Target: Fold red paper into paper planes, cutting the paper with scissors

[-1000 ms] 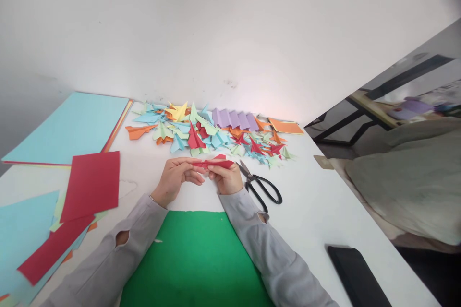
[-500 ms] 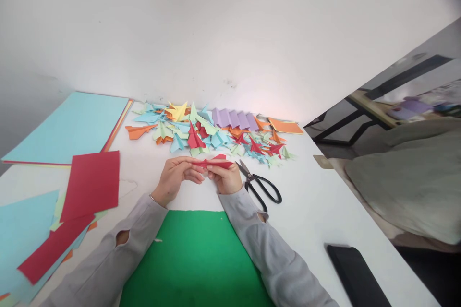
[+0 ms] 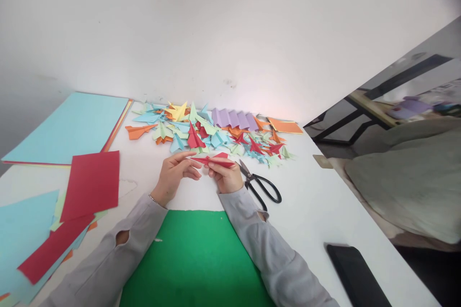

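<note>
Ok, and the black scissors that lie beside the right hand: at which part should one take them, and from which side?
Probably by the two loop handles of the scissors, coming from the near right. The loops point toward the person and lie free on the white table, while the blades point away, their tips close beside the right hand and the red folded paper, so that end is crowded and sharp.

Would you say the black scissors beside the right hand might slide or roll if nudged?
The scissors lie flat on the smooth white table, so they would probably slide, not roll. Metal blades suggest they are stiff and fairly heavy next to the folded red paper.
</note>
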Tool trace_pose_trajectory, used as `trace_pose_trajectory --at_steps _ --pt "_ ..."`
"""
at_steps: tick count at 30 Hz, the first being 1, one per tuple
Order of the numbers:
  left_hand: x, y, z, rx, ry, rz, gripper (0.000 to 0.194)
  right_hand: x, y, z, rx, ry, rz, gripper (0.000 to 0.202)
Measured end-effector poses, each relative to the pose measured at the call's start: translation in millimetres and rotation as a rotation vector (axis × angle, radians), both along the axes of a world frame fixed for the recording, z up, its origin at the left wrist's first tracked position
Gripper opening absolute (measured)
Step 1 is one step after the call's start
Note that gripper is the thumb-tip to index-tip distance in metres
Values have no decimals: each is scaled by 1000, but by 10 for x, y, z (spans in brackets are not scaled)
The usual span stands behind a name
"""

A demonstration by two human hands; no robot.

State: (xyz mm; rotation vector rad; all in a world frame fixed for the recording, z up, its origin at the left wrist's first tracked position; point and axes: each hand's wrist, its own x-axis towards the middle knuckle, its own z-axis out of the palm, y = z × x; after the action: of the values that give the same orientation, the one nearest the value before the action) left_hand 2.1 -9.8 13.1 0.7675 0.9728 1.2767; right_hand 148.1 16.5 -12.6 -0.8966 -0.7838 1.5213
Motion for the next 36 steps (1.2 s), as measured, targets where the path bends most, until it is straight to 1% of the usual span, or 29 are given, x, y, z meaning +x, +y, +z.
trace_pose_trajectory --at_steps 9,21,26,29,32,33,36 --pt "27 -13 -23 73 129 45 28 -2 -5 2 2 -4 4 16" --pt "8 -2 -53 79 126 76 14 5 -14 -9 16 -29 22 16" --pt "3 -4 -64 76 115 87 12 -1 -18 -5 23 -40 18 16" --pt "10 -8 -40 58 111 72 17 -7 -18 -1 26 -37 8 16" --pt "24 -11 -12 35 94 22 37 -8 -15 -10 33 -39 3 17" --pt "30 -10 -9 22 88 -1 41 -6 -14 -18 43 -43 8 16" --pt "42 -1 -18 -22 92 -70 34 7 -7 -64 82 -72 39 15"
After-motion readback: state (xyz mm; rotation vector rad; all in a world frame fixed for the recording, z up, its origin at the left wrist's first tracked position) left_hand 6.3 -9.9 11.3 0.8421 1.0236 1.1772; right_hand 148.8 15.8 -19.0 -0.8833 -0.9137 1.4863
